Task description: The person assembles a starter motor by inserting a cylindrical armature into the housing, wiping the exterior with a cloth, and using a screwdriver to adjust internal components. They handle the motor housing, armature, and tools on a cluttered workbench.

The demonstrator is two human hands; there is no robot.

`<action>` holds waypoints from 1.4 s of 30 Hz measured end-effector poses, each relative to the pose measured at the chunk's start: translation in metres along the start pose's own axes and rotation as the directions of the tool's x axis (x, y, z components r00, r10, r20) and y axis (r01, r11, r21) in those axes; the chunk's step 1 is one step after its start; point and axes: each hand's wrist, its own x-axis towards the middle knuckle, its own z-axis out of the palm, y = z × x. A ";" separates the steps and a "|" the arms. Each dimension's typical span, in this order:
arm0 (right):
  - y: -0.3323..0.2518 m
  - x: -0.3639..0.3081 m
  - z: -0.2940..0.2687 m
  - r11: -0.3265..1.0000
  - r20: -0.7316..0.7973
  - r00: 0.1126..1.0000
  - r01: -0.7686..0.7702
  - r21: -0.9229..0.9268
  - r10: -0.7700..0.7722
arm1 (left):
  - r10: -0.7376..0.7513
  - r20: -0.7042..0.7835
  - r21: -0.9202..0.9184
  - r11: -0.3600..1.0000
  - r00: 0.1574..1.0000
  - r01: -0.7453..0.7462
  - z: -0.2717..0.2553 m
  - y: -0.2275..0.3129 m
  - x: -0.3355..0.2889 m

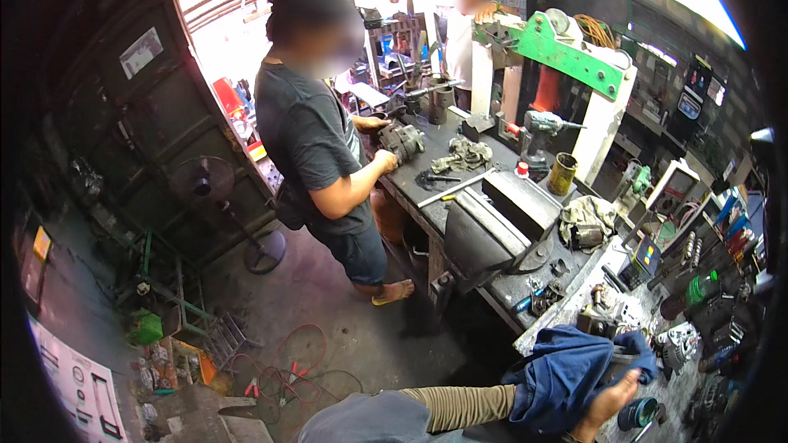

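Observation:
A dark blue cloth [554, 369] hangs bunched at the near right edge of the bench. My right hand [611, 404] comes up from the lower edge, its fingers closed on the cloth's right end. A greyish part shows in the folds there, too covered to name. My left arm, in an olive ribbed sleeve [472, 410], reaches into the cloth from the left; the hand itself is hidden by the fabric. Close to my right hand stands a small round container with a teal rim [638, 413].
A bench vise [492, 230], a cordless impact wrench [542, 127], a yellowish can [562, 174] and rags crowd the workbench. A green-topped press frame [566, 53] rises behind. Across the bench a co-worker [308, 115] handles a metal part [400, 143]. Red cables [291, 377] lie on the floor.

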 end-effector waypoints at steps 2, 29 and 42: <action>-0.004 -0.015 0.010 0.824 0.081 0.899 0.427 -0.372 -0.430 | 0.010 0.003 0.002 1.000 1.000 -0.010 -0.001 0.001 0.004; -0.081 0.047 -0.018 0.706 0.492 0.839 -0.492 0.510 0.230 | 0.088 0.183 0.608 0.772 0.979 -0.183 -0.020 0.029 0.063; -0.090 0.010 -0.045 0.631 0.465 0.861 -0.480 0.610 0.206 | 0.007 0.165 0.579 0.809 0.986 -0.103 -0.019 0.037 0.069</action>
